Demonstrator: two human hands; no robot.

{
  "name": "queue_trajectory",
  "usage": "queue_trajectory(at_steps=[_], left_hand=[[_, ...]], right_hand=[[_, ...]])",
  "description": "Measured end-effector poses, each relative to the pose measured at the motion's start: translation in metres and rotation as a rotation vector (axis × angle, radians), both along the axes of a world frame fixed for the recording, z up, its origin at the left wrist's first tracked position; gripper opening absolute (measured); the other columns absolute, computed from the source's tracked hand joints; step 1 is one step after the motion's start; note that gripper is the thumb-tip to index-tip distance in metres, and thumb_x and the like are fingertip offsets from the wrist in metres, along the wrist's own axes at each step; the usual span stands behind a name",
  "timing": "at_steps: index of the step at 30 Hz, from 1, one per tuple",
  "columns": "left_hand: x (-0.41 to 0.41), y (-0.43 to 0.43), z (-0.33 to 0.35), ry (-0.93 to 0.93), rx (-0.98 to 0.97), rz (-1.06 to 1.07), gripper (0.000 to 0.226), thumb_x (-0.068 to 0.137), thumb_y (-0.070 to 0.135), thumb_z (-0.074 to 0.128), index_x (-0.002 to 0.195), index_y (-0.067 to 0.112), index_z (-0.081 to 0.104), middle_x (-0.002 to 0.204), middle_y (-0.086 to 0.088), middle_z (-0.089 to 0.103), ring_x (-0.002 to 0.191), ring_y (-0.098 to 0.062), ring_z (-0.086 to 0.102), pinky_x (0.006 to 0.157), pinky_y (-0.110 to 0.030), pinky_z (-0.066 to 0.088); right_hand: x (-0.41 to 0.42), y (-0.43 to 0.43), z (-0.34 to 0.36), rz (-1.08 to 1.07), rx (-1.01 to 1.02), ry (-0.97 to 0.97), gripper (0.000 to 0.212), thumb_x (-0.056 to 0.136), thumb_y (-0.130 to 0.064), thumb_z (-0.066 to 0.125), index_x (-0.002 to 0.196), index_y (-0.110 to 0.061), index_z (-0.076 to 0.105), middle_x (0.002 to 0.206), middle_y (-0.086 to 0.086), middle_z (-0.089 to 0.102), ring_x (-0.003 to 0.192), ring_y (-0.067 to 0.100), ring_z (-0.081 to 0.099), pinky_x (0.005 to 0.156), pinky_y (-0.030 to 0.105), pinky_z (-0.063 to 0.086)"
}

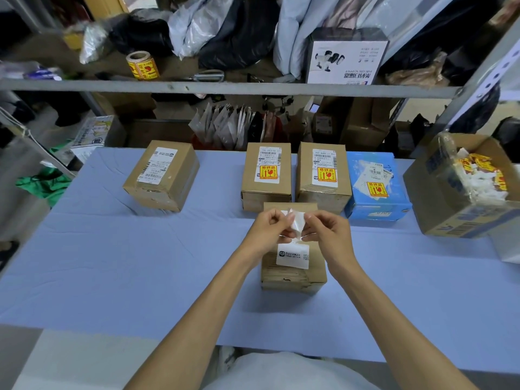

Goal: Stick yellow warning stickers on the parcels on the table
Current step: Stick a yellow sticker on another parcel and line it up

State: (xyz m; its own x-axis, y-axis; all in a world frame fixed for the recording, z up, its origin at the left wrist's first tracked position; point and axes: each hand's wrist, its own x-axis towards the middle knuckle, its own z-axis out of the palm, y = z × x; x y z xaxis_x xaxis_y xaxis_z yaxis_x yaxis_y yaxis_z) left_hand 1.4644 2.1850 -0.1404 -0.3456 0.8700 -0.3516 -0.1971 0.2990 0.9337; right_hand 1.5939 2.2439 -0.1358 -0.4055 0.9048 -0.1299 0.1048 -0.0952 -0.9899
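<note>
A brown parcel (292, 273) with a white shipping label lies in front of me on the blue table (140, 263). Above it, my left hand (267, 230) and my right hand (327, 235) pinch a sticker sheet (296, 222) between them; only its white backing side shows. Two brown parcels (266, 175) (323, 175) and a blue parcel (375, 187) at the back carry yellow warning stickers. A brown parcel (161, 175) at the back left has only a white label.
An open cardboard box (450, 198) of sticker scraps stands at the right. A roll of yellow stickers (142, 66) sits on the shelf above, beside scissors (208, 76), bags and a white product box (347, 61).
</note>
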Motion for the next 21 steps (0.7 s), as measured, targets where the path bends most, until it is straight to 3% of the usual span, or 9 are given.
queue_trajectory(at_steps=[2, 4, 7, 11, 15, 18, 21], left_hand=[[0.000, 0.001, -0.001, 0.000, -0.031, 0.009, 0.017, 0.097, 0.026, 0.053, 0.090, 0.010, 0.052, 0.074, -0.002, 0.069, 0.067, -0.009, 0.068, 0.062, -0.020, 0.055], [0.004, 0.003, 0.000, 0.006, -0.072, 0.002, 0.025, 0.095, 0.039, 0.053, 0.096, 0.014, 0.053, 0.075, -0.002, 0.068, 0.068, -0.012, 0.068, 0.062, -0.023, 0.055], [0.009, 0.007, 0.002, 0.079, -0.099, 0.007, 0.041, 0.085, 0.054, 0.061, 0.090, 0.014, 0.053, 0.070, 0.000, 0.066, 0.061, -0.009, 0.066, 0.058, -0.023, 0.056], [0.007, 0.007, -0.002, 0.084, -0.071, -0.033, 0.028, 0.094, 0.038, 0.057, 0.082, 0.013, 0.052, 0.076, -0.002, 0.063, 0.058, -0.006, 0.063, 0.057, -0.018, 0.053], [0.002, 0.005, -0.008, 0.096, -0.115, -0.020, 0.016, 0.099, 0.025, 0.049, 0.090, 0.013, 0.052, 0.103, -0.011, 0.065, 0.080, -0.014, 0.068, 0.064, -0.020, 0.058], [-0.001, 0.006, -0.011, 0.118, -0.170, -0.007, 0.013, 0.102, 0.017, 0.041, 0.112, 0.011, 0.047, 0.122, -0.013, 0.057, 0.101, -0.026, 0.066, 0.074, -0.032, 0.060], [-0.004, 0.005, -0.013, 0.153, -0.206, 0.009, 0.015, 0.099, 0.007, 0.041, 0.105, 0.017, 0.050, 0.119, -0.013, 0.060, 0.100, -0.027, 0.067, 0.083, -0.044, 0.058]], right_hand=[[0.001, 0.000, -0.001, 0.013, 0.027, -0.029, 0.023, 0.092, -0.009, 0.058, 0.073, -0.013, 0.069, 0.059, -0.003, 0.065, 0.057, 0.012, 0.063, 0.055, 0.023, 0.053], [0.000, -0.002, -0.002, 0.045, 0.060, -0.060, 0.021, 0.092, -0.011, 0.058, 0.076, -0.013, 0.070, 0.063, 0.000, 0.068, 0.060, 0.015, 0.065, 0.058, 0.024, 0.055], [-0.001, -0.003, -0.002, 0.067, 0.080, -0.083, 0.020, 0.093, -0.016, 0.058, 0.079, -0.011, 0.072, 0.068, 0.006, 0.070, 0.066, 0.022, 0.068, 0.062, 0.028, 0.058], [0.001, -0.002, -0.003, 0.031, 0.018, -0.040, 0.021, 0.093, -0.012, 0.058, 0.078, -0.014, 0.072, 0.066, 0.002, 0.070, 0.062, 0.016, 0.066, 0.058, 0.023, 0.056], [0.005, 0.003, -0.008, -0.098, -0.078, -0.038, 0.018, 0.092, -0.010, 0.058, 0.079, -0.009, 0.071, 0.060, 0.000, 0.066, 0.054, 0.010, 0.062, 0.053, 0.024, 0.053], [0.006, 0.007, -0.011, -0.169, -0.109, -0.064, 0.018, 0.091, -0.010, 0.058, 0.078, -0.008, 0.071, 0.061, 0.004, 0.065, 0.053, 0.010, 0.062, 0.051, 0.021, 0.051], [0.005, 0.009, -0.014, -0.229, -0.122, -0.118, 0.017, 0.092, -0.012, 0.057, 0.083, -0.007, 0.071, 0.066, 0.007, 0.067, 0.057, 0.014, 0.063, 0.053, 0.022, 0.051]])
